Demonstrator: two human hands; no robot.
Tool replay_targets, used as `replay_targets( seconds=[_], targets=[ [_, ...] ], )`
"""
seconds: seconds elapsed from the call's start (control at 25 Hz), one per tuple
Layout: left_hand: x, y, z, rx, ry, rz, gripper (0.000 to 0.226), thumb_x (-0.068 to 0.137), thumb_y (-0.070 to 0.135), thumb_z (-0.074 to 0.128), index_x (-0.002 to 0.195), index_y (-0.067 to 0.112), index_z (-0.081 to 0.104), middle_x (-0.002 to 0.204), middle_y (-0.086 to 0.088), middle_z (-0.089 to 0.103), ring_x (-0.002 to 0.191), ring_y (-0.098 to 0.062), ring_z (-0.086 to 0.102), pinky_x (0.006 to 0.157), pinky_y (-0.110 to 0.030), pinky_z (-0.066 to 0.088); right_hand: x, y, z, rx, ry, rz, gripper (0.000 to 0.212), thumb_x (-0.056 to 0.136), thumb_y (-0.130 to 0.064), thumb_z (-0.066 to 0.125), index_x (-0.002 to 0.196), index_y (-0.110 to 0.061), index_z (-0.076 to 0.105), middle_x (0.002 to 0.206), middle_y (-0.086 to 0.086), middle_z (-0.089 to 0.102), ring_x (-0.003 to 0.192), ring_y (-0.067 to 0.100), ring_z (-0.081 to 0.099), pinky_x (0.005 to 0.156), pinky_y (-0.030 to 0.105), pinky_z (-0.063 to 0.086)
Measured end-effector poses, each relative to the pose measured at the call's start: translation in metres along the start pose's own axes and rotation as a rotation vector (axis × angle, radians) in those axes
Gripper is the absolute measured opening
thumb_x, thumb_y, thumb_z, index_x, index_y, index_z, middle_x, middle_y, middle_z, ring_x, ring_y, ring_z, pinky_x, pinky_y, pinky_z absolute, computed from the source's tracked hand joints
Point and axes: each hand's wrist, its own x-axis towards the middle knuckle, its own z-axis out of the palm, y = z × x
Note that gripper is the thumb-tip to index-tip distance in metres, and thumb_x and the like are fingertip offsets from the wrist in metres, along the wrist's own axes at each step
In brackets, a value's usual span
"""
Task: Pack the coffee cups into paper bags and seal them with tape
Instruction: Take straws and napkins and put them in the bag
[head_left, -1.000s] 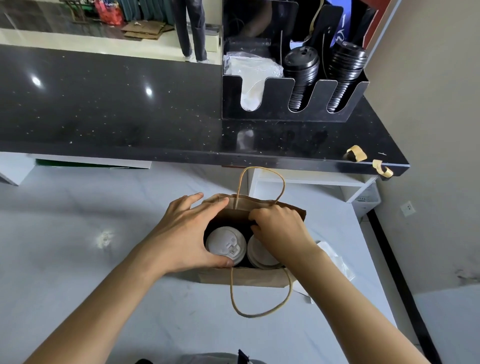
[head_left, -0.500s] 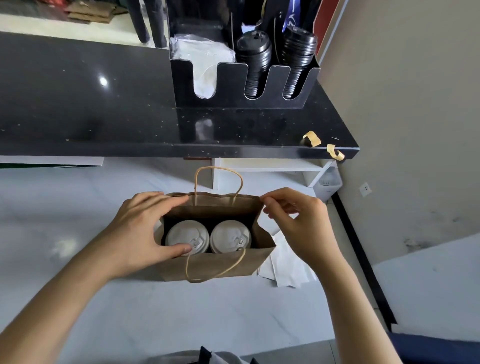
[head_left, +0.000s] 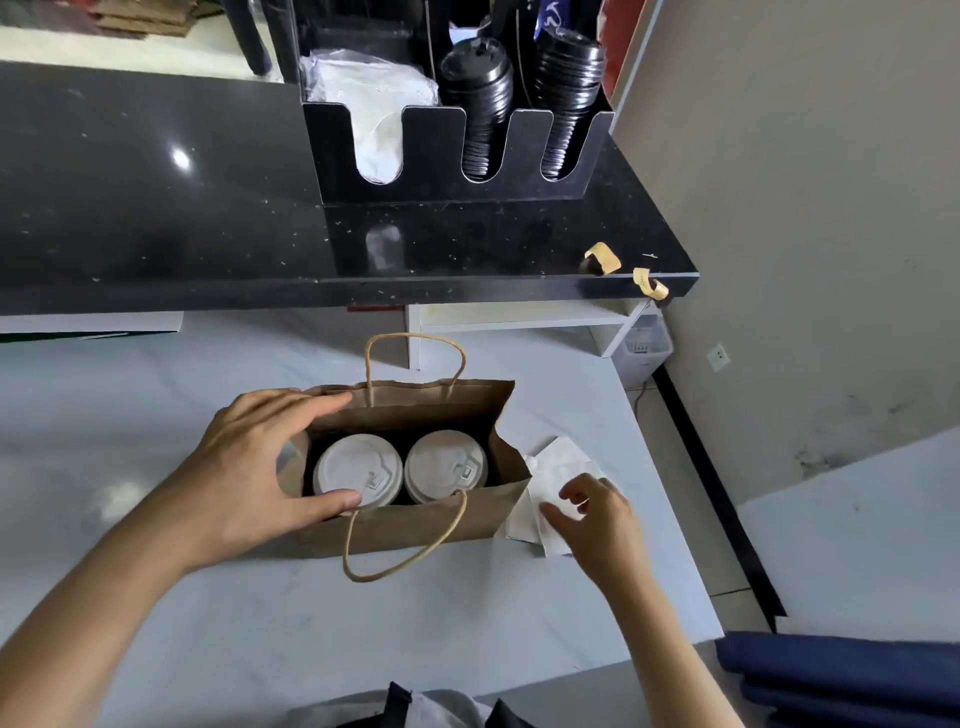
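Observation:
A brown paper bag (head_left: 415, 527) with twisted paper handles stands open on the white counter (head_left: 363, 634). Two coffee cups with white lids sit side by side inside it, the left cup (head_left: 353, 467) and the right cup (head_left: 441, 462). My left hand (head_left: 249, 467) grips the bag's left end, fingers on the far rim and thumb over the near rim by the left lid. My right hand (head_left: 592, 512) hovers over white paper napkins (head_left: 558, 462) lying just right of the bag, its fingers loosely curled and touching them. Two curled tape strips (head_left: 602, 258) cling to the black shelf's edge.
A black shelf (head_left: 208, 234) overhangs the counter's far side, carrying a black organiser (head_left: 441, 156) with white lids in plastic and two stacks of black lids. The counter ends close to the right of the napkins; a beige wall stands beyond. Dark blue fabric (head_left: 841, 675) lies bottom right.
My right hand let go of the bag's right rim and dropped down to the napkins beside it. My left hand kept its hold on the bag's left end.

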Motion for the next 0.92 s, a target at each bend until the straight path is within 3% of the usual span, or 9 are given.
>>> replay_targets(
  seconds=[0.12, 0.24, 0.44, 0.64, 0.76, 0.84, 0.92],
  targets=[
    [0.0, -0.001, 0.0, -0.002, 0.008, 0.004, 0.099, 0.058, 0.087, 0.06, 0.145, 0.041, 0.049, 0.139, 0.018, 0.054, 0.135, -0.009, 0.037, 0.113, -0.037, 0.036, -0.01, 0.012, 0.022, -0.158, -0.035, -0.013, 0.041, 0.077, -0.046, 0.081, 0.104, -0.025, 0.059, 0.102, -0.007, 0.055, 0.096, 0.02, 0.053, 0.079, 0.035, 0.047],
    [0.001, 0.0, 0.001, -0.008, 0.008, 0.003, 0.099, 0.057, 0.086, 0.061, 0.145, 0.041, 0.05, 0.138, 0.018, 0.053, 0.135, -0.009, 0.038, 0.113, -0.038, 0.037, -0.009, 0.017, 0.027, -0.164, -0.004, -0.05, 0.028, 0.084, -0.032, 0.074, 0.107, -0.021, 0.063, 0.107, 0.001, 0.058, 0.097, 0.026, 0.052, 0.081, 0.037, 0.047],
    [0.002, 0.002, -0.001, -0.003, 0.013, 0.015, 0.097, 0.057, 0.084, 0.062, 0.143, 0.041, 0.051, 0.136, 0.025, 0.05, 0.133, -0.008, 0.037, 0.11, -0.034, 0.035, -0.005, 0.015, 0.019, -0.029, 0.064, -0.011, 0.002, 0.088, -0.018, 0.066, 0.088, -0.017, 0.067, 0.087, -0.002, 0.06, 0.082, 0.026, 0.058, 0.07, 0.037, 0.048],
    [0.002, 0.002, 0.0, 0.006, 0.019, 0.024, 0.094, 0.058, 0.082, 0.062, 0.142, 0.042, 0.051, 0.134, 0.03, 0.047, 0.131, -0.006, 0.037, 0.109, -0.032, 0.034, -0.007, 0.008, 0.001, 0.126, 0.267, 0.083, 0.007, 0.093, -0.022, 0.062, 0.087, -0.021, 0.06, 0.077, -0.005, 0.066, 0.073, 0.023, 0.058, 0.064, 0.038, 0.049],
    [0.002, 0.003, -0.001, 0.003, 0.019, 0.024, 0.093, 0.057, 0.081, 0.062, 0.141, 0.044, 0.051, 0.132, 0.039, 0.043, 0.132, -0.005, 0.036, 0.111, -0.032, 0.032, -0.005, 0.007, 0.001, 0.018, 0.338, -0.072, 0.006, 0.092, -0.016, 0.065, 0.088, -0.017, 0.061, 0.073, -0.002, 0.064, 0.071, 0.028, 0.055, 0.066, 0.04, 0.045],
    [0.002, 0.003, -0.001, -0.001, 0.016, 0.031, 0.092, 0.057, 0.081, 0.062, 0.141, 0.045, 0.051, 0.131, 0.044, 0.038, 0.132, -0.005, 0.036, 0.111, -0.032, 0.033, -0.004, 0.008, 0.014, -0.106, 0.286, -0.175, 0.008, 0.088, -0.015, 0.069, 0.086, -0.016, 0.061, 0.068, 0.001, 0.063, 0.068, 0.031, 0.056, 0.065, 0.04, 0.043],
    [0.001, 0.004, -0.002, -0.002, 0.016, 0.032, 0.091, 0.058, 0.081, 0.062, 0.141, 0.045, 0.051, 0.131, 0.042, 0.04, 0.132, -0.006, 0.036, 0.111, -0.033, 0.034, -0.009, 0.006, 0.03, -0.256, 0.186, -0.198, 0.018, 0.083, -0.031, 0.075, 0.086, -0.018, 0.063, 0.073, 0.001, 0.064, 0.072, 0.031, 0.06, 0.067, 0.039, 0.042]
  ],
)
